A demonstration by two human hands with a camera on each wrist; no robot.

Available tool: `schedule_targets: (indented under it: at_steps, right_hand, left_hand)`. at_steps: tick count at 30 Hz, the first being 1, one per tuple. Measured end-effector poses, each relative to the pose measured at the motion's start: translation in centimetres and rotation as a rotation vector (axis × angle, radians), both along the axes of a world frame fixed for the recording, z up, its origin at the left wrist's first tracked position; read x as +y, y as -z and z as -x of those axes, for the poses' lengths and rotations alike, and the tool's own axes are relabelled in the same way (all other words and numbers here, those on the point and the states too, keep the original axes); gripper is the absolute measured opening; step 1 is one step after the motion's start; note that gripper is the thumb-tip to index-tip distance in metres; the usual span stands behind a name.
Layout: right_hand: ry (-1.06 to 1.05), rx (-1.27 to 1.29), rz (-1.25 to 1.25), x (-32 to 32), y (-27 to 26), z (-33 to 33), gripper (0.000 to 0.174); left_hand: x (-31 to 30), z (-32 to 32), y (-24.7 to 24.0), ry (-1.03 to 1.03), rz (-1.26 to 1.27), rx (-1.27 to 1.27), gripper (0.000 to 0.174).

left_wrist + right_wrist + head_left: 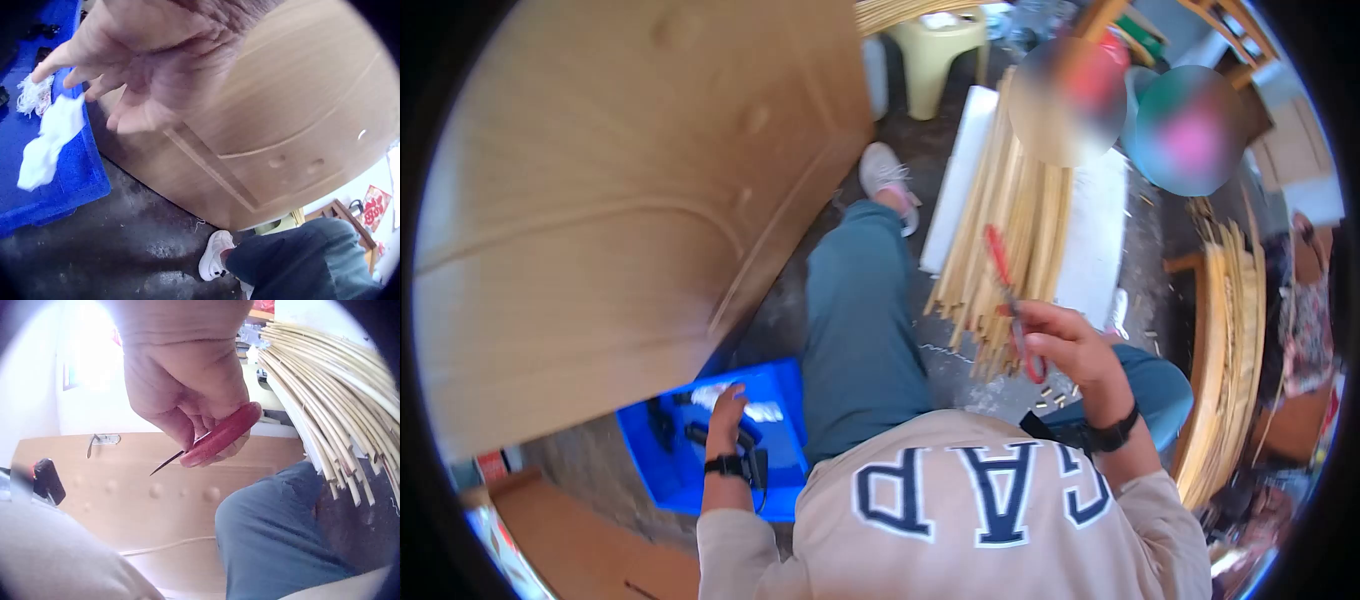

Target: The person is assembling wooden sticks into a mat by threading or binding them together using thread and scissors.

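My right hand (1070, 345) pinches a pair of red-handled scissors (1034, 362) between thumb and fingers. The right wrist view shows a red handle (222, 436) under the fingers and a thin dark pointed blade (166, 463) sticking out past the thumb. My left hand (723, 428) hovers over a blue plastic bin (785, 385), its fingers loosely bent and holding nothing. In the left wrist view, crumpled white pieces (53, 140), a tangle of white string (32, 97) and small dark items lie in the bin (94, 181).
Bundled thin wooden or bamboo sticks (1025, 225) lie in front, on white boards (1095, 260). Short cut bits (1055, 397) litter the floor beside my leg. A large wooden door (650, 200) rises on the left. More sticks (1235, 320) stand at the right; a yellow stool (935, 60) is behind.
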State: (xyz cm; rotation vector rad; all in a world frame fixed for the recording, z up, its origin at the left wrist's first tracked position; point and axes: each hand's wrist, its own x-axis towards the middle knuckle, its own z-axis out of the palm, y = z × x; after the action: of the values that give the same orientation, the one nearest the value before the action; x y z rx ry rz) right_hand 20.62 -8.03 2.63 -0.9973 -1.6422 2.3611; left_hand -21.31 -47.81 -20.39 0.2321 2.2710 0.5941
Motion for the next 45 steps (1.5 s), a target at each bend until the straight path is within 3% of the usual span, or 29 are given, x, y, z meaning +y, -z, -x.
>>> schedule_targets:
  at_steps: [2,3,5,8,9,11,13,14,17,19,20,21,23,27,29,30,33,35,36,39,40,43,45]
  right_hand:
    - [-0.008,0.070,0.049,-0.2,1.0,0.5,0.042]
    - [-0.016,0.130,0.112,-0.3,0.7,1.2,0.042]
    - [-0.075,0.184,0.129,-0.5,-0.4,2.5,0.042]
    - [-0.251,0.284,0.206,-1.2,-1.2,4.3,0.042]
    - [-0.367,0.337,0.271,-1.4,-1.3,4.9,0.042]
    - [-0.404,0.340,0.288,-2.3,-2.0,6.3,0.039]
    - [-0.464,0.349,0.323,-2.8,-2.5,7.1,0.037]
    - [-0.450,0.294,0.166,-3.0,-2.6,7.2,0.034]
    - [-0.496,0.186,-0.131,-3.8,-2.7,8.1,0.028]
    - [-0.424,0.016,-0.510,-3.5,-3.1,7.8,0.023]
    - [-0.379,0.089,-0.751,-3.6,-1.9,7.6,0.026]
    - [-0.334,0.051,-0.771,-3.7,-1.4,7.4,0.026]
    - [-0.160,-0.044,-1.008,-3.8,-0.9,7.4,0.028]
    - [0.065,0.054,-0.990,-3.0,1.0,6.0,0.031]
    - [0.101,-0.067,-0.746,-2.4,0.9,5.1,0.037]
    - [0.123,-0.066,-0.751,-2.2,1.4,4.6,0.037]
    - [0.130,-0.088,-0.580,-1.6,3.0,2.6,0.040]
    - [0.174,-0.169,-0.413,-1.2,3.6,1.4,0.041]
    - [0.180,-0.137,-0.588,-0.8,4.5,0.7,0.037]
    - [0.220,-0.083,-0.417,0.8,4.5,-1.2,0.042]
    - [0.137,-0.154,-0.403,1.7,2.9,-1.6,0.046]
    - [0.231,-0.120,-0.472,3.0,2.3,-2.9,0.049]
    - [0.284,-0.086,-0.445,3.7,3.1,-3.3,0.047]
  left_hand:
    - [1.3,-1.7,-3.1,0.113,-0.031,-0.075,0.048]
    - [2.2,-2.2,-4.1,0.312,0.176,0.204,0.052]
    - [6.6,-4.4,-8.3,0.388,-0.080,0.665,0.061]
    - [16.5,-10.0,-20.4,0.450,-0.584,0.514,0.077]
    - [18.5,-11.7,-22.5,0.522,-0.725,0.463,0.083]
    - [21.8,-14.2,-24.4,0.662,-0.986,0.211,0.098]
    - [24.3,-15.6,-24.8,0.788,-1.045,0.138,0.106]
    - [24.8,-15.7,-23.5,0.776,-1.064,-0.059,0.104]
    - [25.0,-17.3,-20.9,0.510,-1.034,-0.648,0.103]
    - [24.4,-18.0,-20.6,0.558,-1.043,-0.725,0.099]
    - [24.5,-18.6,-20.8,0.469,-1.050,-0.792,0.098]
    - [24.9,-19.3,-20.8,0.389,-1.048,-0.870,0.098]
    - [26.0,-19.1,-20.0,0.576,-1.032,-0.878,0.098]
    - [28.9,-20.8,-20.7,0.621,-0.971,-0.981,0.090]
    - [30.5,-21.4,-21.0,0.572,-0.865,-1.043,0.085]
    - [31.1,-21.7,-20.7,0.595,-0.858,-1.044,0.085]
    - [33.2,-23.2,-19.6,0.807,-0.679,-0.914,0.079]
    - [34.4,-24.8,-19.8,0.624,-0.555,-1.048,0.079]
    - [35.0,-25.4,-19.9,0.575,-0.515,-1.031,0.075]
    - [36.8,-28.0,-18.9,0.578,-0.668,-0.904,0.063]
    - [37.5,-28.2,-19.4,0.629,-0.622,-0.895,0.063]
    - [40.2,-29.3,-20.5,0.729,-0.490,-0.797,0.062]
    - [41.3,-31.1,-18.9,0.755,-0.617,-0.800,0.060]
